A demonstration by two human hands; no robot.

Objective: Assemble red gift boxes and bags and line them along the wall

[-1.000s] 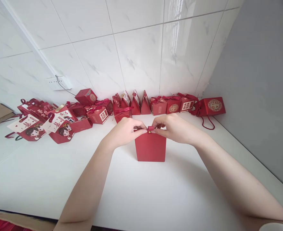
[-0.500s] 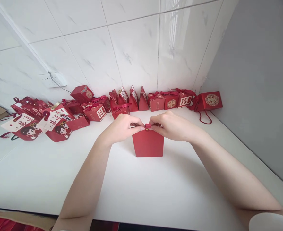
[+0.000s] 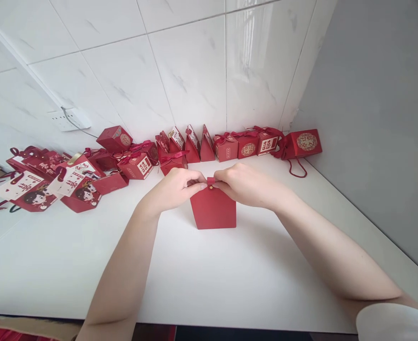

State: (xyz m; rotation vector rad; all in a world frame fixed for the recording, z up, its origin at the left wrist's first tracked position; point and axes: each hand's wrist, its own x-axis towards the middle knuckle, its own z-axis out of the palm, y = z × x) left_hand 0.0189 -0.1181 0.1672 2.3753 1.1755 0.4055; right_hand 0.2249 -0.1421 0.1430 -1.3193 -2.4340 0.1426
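Observation:
A plain red gift box [image 3: 214, 211] stands upright on the white table, its sides narrowing slightly toward the base. At its top is a small red tab with a gold stud [image 3: 211, 186]. My left hand [image 3: 175, 188] pinches the top edge on the left of the tab, thumb toward me. On the other side, my right hand [image 3: 246, 185] is closed on the top edge beside the tab; its fingertips are partly hidden. The far side of the box is out of sight.
Behind the hands, a row of red boxes [image 3: 248, 144] stands along the tiled wall. More decorated boxes [image 3: 79, 192] cluster at the left. A grey panel [image 3: 372, 142] borders the table [image 3: 248, 284] on the right. A wall socket [image 3: 68, 119] has a cable in it.
The whole view has shifted slightly, so the box and hands sit a little further left in the picture. Both hands keep their hold at the top of the box.

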